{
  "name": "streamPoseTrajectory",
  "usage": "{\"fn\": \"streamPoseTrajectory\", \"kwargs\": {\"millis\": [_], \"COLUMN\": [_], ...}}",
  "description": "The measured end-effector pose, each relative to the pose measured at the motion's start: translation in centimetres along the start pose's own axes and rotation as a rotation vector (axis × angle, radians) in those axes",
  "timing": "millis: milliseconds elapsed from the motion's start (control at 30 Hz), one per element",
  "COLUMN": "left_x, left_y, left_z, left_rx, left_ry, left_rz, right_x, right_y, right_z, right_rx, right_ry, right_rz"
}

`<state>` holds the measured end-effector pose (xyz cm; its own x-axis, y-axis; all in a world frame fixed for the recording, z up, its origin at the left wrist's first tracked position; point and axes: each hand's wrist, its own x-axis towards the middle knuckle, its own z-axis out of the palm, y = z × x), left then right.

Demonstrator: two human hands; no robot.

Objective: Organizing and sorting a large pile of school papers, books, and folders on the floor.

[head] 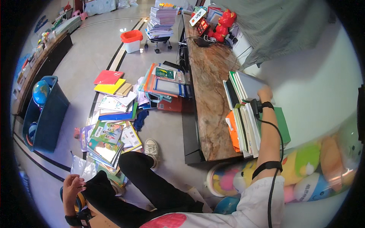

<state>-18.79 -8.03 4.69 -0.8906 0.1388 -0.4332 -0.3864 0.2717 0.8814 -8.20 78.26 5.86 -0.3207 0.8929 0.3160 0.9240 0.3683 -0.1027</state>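
Note:
My right hand (265, 93) reaches to the back edge of a grey folder (252, 84) in a row of upright folders and books on the marble-topped cabinet. Its fingers are partly hidden, so whether it grips the folder cannot be told. Next to that folder stand more white and black folders (245, 129), an orange folder (233, 134) and a green one (281, 124). My left hand (74, 183) hovers by my knee with loosely curled fingers and nothing visible in it. A transparent plastic sleeve (84, 166) lies just beyond it, near a pile of picture-covered books (107, 132).
Zip document bags (168, 82) lie against the cabinet (212, 122). A blue bin (50, 119) holds a globe (41, 91). Farther off are a bucket (132, 45) and a paper stack (162, 21) on a wheeled stool. Plush toys (302, 162) fill a transparent container at right.

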Motion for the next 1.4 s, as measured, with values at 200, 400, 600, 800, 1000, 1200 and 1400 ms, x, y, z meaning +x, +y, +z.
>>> {"fn": "streamPoseTrajectory", "kwargs": {"millis": [200, 400, 600, 800, 1000, 1200, 1400], "left_x": [4.3, 2.1, 1.9, 1.7, 2.0, 0.1, -0.2], "left_y": [-5.9, -7.7, -9.3, -13.6, -14.0, -11.3, -12.0], "left_z": [-1.9, 0.0, -1.3, -4.8, -5.3, -4.9, -4.5], "left_rx": [0.244, 0.56, 0.669, 0.566, 0.512, 0.46, 0.435], "left_ry": [0.023, 0.189, 0.324, 0.403, 0.373, 0.396, 0.526], "left_rz": [0.116, 0.052, 0.05, 0.074, 0.068, -0.007, -0.019], "right_x": [0.8, 4.8, 5.5, 5.4, 7.5, 4.8, 5.0], "right_y": [-4.7, -5.5, -6.7, -6.8, -8.9, -10.3, -10.5], "right_z": [-1.7, 2.8, 2.2, 1.6, 4.0, 3.0, 4.0], "right_rx": [0.067, 0.031, 0.057, 0.059, -0.287, -0.091, -0.312], "right_ry": [-0.114, -0.115, -0.214, -0.279, -0.277, -0.284, -0.344], "right_rz": [-0.481, -0.62, -0.565, -0.539, -0.875, -0.927, -0.852]}}
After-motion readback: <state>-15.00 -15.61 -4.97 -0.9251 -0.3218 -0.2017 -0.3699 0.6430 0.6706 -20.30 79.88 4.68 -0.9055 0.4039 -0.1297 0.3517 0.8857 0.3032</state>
